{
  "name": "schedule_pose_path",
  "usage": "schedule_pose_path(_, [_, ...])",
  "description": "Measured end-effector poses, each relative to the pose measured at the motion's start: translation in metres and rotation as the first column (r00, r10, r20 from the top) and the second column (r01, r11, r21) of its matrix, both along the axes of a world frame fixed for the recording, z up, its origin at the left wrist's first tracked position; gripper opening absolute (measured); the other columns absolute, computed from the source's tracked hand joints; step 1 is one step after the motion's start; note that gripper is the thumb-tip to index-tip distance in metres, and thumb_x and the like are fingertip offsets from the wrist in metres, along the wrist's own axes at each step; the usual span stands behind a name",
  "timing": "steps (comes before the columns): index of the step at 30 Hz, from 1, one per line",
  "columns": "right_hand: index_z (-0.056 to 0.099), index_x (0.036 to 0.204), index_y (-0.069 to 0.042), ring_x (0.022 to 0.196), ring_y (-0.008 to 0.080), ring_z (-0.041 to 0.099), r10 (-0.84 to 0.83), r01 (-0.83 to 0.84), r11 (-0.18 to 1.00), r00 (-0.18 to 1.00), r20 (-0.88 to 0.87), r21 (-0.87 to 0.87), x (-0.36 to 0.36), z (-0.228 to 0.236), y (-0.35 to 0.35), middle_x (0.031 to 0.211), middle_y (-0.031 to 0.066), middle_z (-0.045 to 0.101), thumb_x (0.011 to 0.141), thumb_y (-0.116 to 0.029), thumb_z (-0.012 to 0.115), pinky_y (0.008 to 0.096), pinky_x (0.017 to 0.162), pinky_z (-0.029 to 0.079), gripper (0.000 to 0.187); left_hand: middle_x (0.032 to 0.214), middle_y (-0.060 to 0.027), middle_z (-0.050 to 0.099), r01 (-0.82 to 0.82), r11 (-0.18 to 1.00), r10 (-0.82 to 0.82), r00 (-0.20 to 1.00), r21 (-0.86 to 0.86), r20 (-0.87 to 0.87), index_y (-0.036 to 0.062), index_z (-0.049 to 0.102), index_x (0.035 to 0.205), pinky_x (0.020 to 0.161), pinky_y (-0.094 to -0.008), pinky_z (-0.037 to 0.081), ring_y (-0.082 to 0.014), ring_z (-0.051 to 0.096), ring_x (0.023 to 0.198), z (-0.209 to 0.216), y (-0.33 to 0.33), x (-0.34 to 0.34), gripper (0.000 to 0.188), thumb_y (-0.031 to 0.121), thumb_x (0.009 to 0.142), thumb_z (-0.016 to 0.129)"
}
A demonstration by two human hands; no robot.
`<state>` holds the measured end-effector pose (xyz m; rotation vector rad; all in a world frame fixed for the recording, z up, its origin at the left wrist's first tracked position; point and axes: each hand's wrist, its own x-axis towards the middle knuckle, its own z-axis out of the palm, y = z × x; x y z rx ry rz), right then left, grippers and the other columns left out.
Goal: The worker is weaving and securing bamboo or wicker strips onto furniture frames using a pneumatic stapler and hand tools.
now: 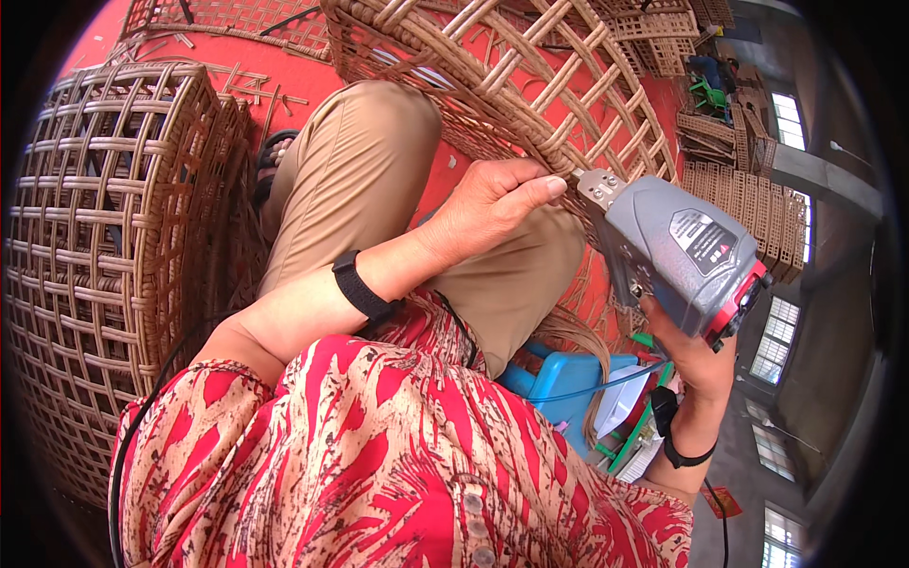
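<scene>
Holding the nailer (686, 246) at the basket (521, 114), you have its nose (598, 189) right up at the woven edge; whether metal meets cane, cannot tell. Your right hand (696, 355) is closed round the handle, trigger finger hidden. Your left hand (492, 204) pinches the basket's edge, narrow grip, exact strand out of sight.

Main hazard, as judged: your left thumb (544, 189) sits just beside the nose. A slip off the round cane, or a fastener glancing or coming through, could catch it. Second: the basket leans over your knees; if it rolls, the aim goes with it. A fastener passing clean through might also find your trousers (355, 161). Third: the blue hose (592, 388) could snag on the stool (559, 379) and tug your wrist, if it feeds this tool.

Nailer's long axis: slantwise, nose to upper left, red rear cap to lower right, near your right wrist. Pointing toward the left thumb and edge.

Farther out: second basket (142, 237) at your left, cane scraps on the red floor (308, 80).
</scene>
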<state>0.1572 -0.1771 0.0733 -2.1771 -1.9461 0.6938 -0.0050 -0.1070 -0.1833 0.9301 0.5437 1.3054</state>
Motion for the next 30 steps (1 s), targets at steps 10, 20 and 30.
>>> schedule_pose_path(10, [0.070,0.114,0.000,0.090,0.0149,0.067,0.303,-0.318,0.948,0.914,0.268,0.013,0.000,0.014,0.007,0.102,0.0054,0.073,0.080,0.001,0.080,0.0328,0.082,0.054,0.035,0.077,-0.0002,0.063,-0.003,1.000,0.003,0.999,0.010,-0.038,-0.0005,0.073,0.096,0.071,-0.0271,0.048,-0.0060,0.055,0.079,0.003,-0.002,0.001,0.030,0.026,0.105,0.063])
schedule_pose_path(20, [0.070,0.107,0.001,0.081,0.0162,0.066,0.243,-0.258,0.961,0.959,0.143,0.100,-0.031,-0.014,0.014,0.093,0.0043,0.071,0.080,0.000,0.079,0.0314,0.078,0.053,0.028,0.082,-0.0016,0.067,-0.026,0.996,0.026,1.000,0.081,-0.002,-0.0022,0.071,0.091,0.074,-0.0283,0.049,-0.0094,0.059,0.081,-0.008,0.013,-0.001,0.032,0.025,0.105,0.061])
schedule_pose_path(30, [0.060,0.108,0.003,0.062,0.0164,0.062,-0.447,0.656,0.730,0.671,-0.591,0.193,0.036,-0.013,-0.094,0.084,0.0078,0.064,0.080,-0.010,0.079,0.0294,0.055,0.052,0.036,0.074,0.0004,0.058,-0.131,0.991,0.129,0.988,-0.015,-0.082,-0.0013,0.069,0.089,0.066,-0.0287,0.046,-0.0070,0.049,0.072,-0.012,0.028,0.008,0.031,0.027,0.101,0.065])
